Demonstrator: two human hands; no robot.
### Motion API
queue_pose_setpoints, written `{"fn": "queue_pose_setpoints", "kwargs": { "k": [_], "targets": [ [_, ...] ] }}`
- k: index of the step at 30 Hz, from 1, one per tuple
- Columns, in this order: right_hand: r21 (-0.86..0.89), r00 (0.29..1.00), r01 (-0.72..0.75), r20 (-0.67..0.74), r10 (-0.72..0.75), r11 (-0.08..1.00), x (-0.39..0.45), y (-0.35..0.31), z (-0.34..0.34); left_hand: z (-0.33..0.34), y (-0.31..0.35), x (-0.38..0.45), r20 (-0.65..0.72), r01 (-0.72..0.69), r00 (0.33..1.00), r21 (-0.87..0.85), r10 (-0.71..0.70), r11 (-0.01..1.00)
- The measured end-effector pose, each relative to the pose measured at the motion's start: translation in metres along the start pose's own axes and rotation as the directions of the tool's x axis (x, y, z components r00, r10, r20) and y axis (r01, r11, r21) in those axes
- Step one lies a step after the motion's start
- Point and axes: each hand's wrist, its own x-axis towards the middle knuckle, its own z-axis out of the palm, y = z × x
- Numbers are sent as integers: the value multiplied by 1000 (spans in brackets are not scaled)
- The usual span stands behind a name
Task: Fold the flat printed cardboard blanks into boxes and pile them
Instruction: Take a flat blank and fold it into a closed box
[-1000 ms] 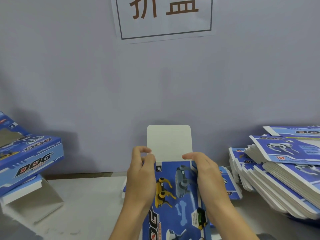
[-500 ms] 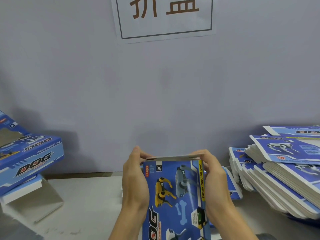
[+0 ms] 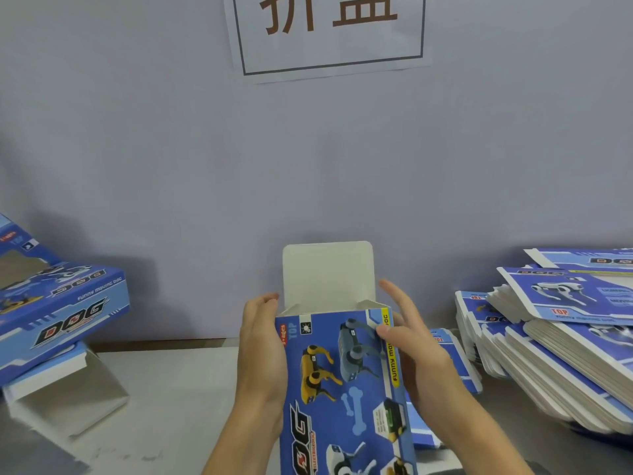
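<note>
1. Standing up in the middle, over the pale grey table (image 3: 178,382): a tall blue printed cardboard box (image 3: 346,389) with toy dogs on the front.
2. Sticking straight up at the top: a plain white lid flap (image 3: 327,272), not tucked in. Box top open.
3. Left hand (image 3: 262,351) flat along the left side of the box, fingers straight, pressing to steady it.
4. Right hand (image 3: 407,341) at the right edge, fingers spread wide and loose, thumb on the front near the yellow strip. Not gripping tight.
5. On the right of the table: a big slanted pile of flat blue cardboard blanks (image 3: 561,351), waiting to be folded.
6. On the left: finished blue boxes (image 3: 58,303) lying in a pile, with a white open end showing below.
7. Up on the grey wall: a white paper sign (image 3: 329,32) with brown letters.
8. Likely next job: bend the white lid flap down and tuck it into the top.
9. Could go wrong: too hard a squeeze from both sides, and the thin walls cave in or crease.
10. Could go wrong: flap pushed down crooked, then caught on a side wall and bent instead of sliding in.
11. Could go wrong: loose right hand lets the box tip or slip.
12. Could go wrong: a bumped elbow, and the slanted pile of blanks slides off.
</note>
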Motion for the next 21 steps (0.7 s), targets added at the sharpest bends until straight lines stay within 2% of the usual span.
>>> {"fn": "queue_pose_setpoints", "kwargs": {
  "k": [2, 3, 5, 7, 8, 9, 10, 12, 13, 14, 15, 16, 17, 19, 21],
  "targets": [
    [17, 998, 46, -46, -45, 999, -7, 1, -4, -2, 3, -1, 54, 77, 996, -55, -74, 996],
    [-7, 989, 81, -125, -81, 997, -11, 5, -7, -2, 4, -2, 89, 101, 992, -77, -94, 992],
    [-15, 974, 119, -195, -119, 993, -15, 0, -10, 0, 8, -4, 163, 125, 980, -58, -115, 990],
    [-33, 978, 74, -192, -79, 997, -9, -7, -15, 2, 11, -3, 195, 100, 975, 22, -103, 995],
    [-48, 988, 90, -120, -95, 995, -16, -9, -22, 1, 14, -2, 186, 84, 978, 60, -94, 995],
    [170, 986, 79, -162, -51, 982, -22, -4, -27, -1, 16, 0, 172, 64, 982, 88, -79, 994],
    [286, 988, 31, -156, 14, 958, -20, -6, -28, -5, 18, 3, 154, 55, 986, 112, -72, 992],
    [122, 992, -86, -79, 96, 989, -12, -23, -20, -14, 19, 7, 150, 62, 985, 175, -89, 983],
    [105, 988, -140, -52, 146, 984, -12, -33, -15, -18, 19, 9, 174, 57, 980, 218, -96, 974],
    [129, 982, -189, 12, 190, 973, -14, -33, -14, -23, 17, 12, 191, 46, 977, 256, -97, 966],
    [86, 975, -201, 118, 191, 976, -13, -24, -16, -27, 16, 15, 186, 45, 977, 298, -104, 954],
    [-17, 938, -280, 206, 277, 960, -6, -25, -10, -31, 15, 19, 163, 45, 981, 345, -107, 938],
    [24, 909, -362, 230, 347, 932, -6, -26, -6, -33, 13, 23, 152, 39, 983, 387, -106, 921],
    [154, 889, -428, 251, 383, 891, -7, -19, -6, -33, 13, 29, 171, 18, 979, 472, -112, 882],
    [184, 902, -425, 162, 399, 886, -2, -12, -10, -24, 15, 30, 231, 20, 961, 499, -155, 866]
  ]
}}
